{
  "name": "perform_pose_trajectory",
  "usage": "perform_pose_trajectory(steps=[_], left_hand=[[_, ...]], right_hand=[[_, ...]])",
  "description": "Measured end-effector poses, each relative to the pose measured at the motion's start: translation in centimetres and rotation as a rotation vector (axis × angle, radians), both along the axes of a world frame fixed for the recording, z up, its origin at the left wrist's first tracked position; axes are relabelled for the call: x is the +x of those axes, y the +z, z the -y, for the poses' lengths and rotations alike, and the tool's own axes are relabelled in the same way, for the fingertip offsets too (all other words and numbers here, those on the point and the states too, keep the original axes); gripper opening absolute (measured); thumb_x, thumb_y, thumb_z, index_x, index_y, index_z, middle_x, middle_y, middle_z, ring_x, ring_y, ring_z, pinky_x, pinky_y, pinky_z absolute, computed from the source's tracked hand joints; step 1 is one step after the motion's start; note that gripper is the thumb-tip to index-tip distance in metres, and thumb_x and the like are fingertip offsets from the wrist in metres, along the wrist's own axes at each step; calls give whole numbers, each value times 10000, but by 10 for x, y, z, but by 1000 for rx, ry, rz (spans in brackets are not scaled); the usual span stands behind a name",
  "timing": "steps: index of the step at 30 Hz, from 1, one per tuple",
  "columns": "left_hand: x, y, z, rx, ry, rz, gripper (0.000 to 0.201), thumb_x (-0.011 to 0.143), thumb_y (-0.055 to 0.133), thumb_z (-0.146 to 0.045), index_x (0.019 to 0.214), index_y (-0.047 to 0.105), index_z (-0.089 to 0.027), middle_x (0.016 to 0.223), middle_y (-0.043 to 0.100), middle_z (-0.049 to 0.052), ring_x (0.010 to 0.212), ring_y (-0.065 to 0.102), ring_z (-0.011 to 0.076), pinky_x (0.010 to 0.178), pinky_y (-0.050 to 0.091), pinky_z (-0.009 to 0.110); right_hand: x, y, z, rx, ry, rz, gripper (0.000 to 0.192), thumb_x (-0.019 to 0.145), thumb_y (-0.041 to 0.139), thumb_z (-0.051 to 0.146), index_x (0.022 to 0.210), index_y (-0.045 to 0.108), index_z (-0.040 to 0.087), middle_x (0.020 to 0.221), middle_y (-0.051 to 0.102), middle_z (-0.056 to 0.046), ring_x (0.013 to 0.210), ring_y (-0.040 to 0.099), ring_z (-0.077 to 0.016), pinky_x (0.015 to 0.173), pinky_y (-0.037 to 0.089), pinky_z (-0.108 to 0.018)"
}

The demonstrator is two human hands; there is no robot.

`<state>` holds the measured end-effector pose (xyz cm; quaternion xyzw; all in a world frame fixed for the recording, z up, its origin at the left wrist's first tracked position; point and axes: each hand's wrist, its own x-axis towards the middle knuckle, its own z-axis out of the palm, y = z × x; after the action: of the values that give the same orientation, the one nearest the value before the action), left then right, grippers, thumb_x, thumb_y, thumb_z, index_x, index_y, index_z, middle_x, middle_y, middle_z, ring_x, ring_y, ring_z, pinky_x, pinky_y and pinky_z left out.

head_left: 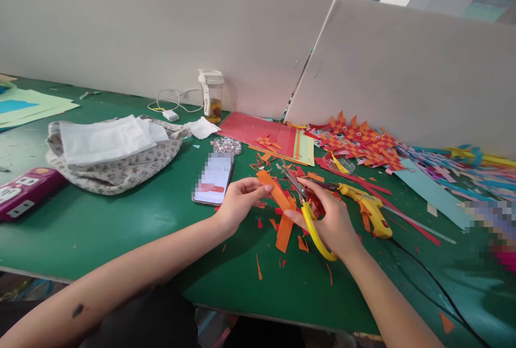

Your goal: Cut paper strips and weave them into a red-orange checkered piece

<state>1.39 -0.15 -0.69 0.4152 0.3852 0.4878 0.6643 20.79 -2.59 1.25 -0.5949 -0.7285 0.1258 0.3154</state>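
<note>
Craft workshop station: green tabletop (pixel 121 229) fenced by white partition boards (pixel 403 68), strewn with paper scraps (pixel 300 243), coloured paper sheets (pixel 266 133), woven paper pieces (pixel 358 141), a yellow glue gun (pixel 368 208), a power strip (pixel 24 189) and a cloth bag (pixel 116 168).

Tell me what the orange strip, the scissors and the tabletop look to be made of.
Orange strip: matte paper or thin card; it bends and lies flat-coloured.
Scissors: grey, metal-looking blades, glossy yellow handles, likely plastic.
Tabletop: smooth green surface with a faint sheen; coated board or a mat, hard to tell.
</note>
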Motion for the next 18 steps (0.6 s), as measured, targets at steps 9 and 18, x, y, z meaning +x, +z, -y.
perform_pose_trajectory(steps=[9, 18], left_hand=[[0, 0, 0, 23, 45, 20, 291, 670, 709, -394, 779, 642, -133, 775, 650, 30, 766, 632, 131, 649, 485, 219], [-1, -2, 0, 19, 28, 40, 271, 661, 716, -390, 768, 662, -146, 786, 662, 34, 763, 627, 135, 671, 487, 230]], right_hand=[[-3, 2, 2, 30, 52, 200, 599, 651, 674, 432, 1205, 523, 258, 981, 642, -25, 740, 605, -169, 648, 494, -266], [-2, -2, 2, 23, 56, 226, 577, 655, 669, 440, 1182, 533, 251, 1033, 637, -50, 822, 620, -203, 683, 495, -282]])
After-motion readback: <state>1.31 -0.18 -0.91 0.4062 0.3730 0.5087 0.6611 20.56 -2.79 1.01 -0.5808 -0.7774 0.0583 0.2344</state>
